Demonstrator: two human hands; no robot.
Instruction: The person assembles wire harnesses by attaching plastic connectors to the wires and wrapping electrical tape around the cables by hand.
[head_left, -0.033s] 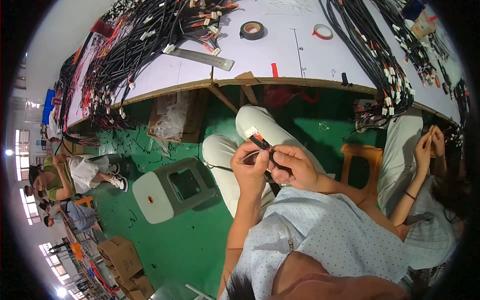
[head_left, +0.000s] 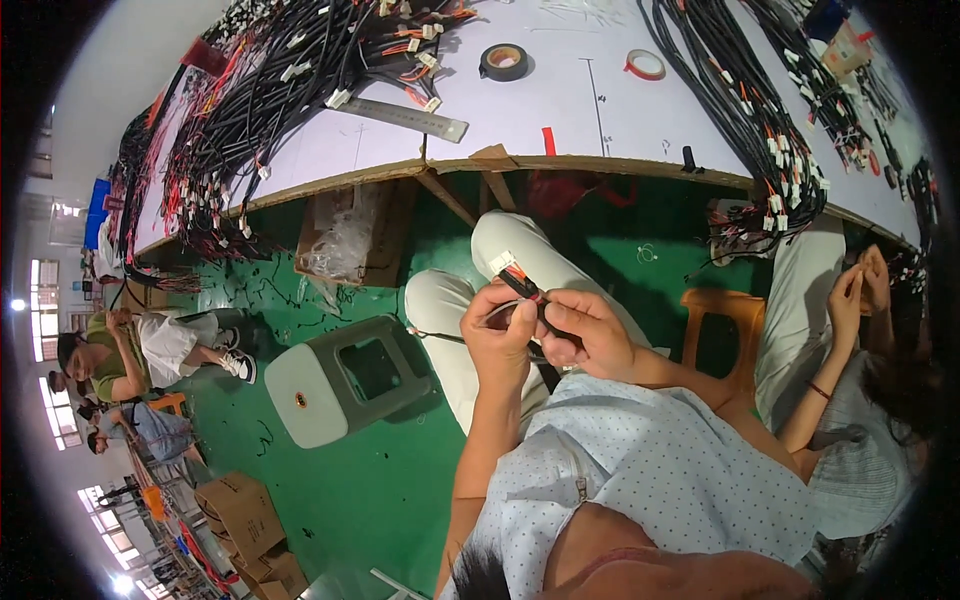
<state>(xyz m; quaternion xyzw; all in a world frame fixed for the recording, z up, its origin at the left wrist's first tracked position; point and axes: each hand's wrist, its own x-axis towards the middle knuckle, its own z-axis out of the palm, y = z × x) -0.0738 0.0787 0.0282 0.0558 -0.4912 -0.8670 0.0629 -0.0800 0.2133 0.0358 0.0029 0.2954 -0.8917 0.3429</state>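
Above my lap, both hands are closed on one wire harness (head_left: 517, 283). It has black sleeving, with red and orange wires running into a white connector (head_left: 503, 262) that points up and away from me. My left hand (head_left: 497, 335) pinches it just below the connector, thumb pressed on the sleeving. Close beside it, my right hand (head_left: 592, 332) grips the black part between thumb and curled fingers. A thin cable (head_left: 445, 336) trails out to the left across my thigh. What lies inside the fingers is partly hidden.
The table ahead carries bundles of black cables (head_left: 270, 90), more cables (head_left: 750, 110) at right, a steel ruler (head_left: 410, 118), black tape (head_left: 503, 62) and red tape (head_left: 645, 64). A grey stool (head_left: 310, 395) stands left. A co-worker's hands (head_left: 858, 285) are at right, near an orange stool (head_left: 745, 305).
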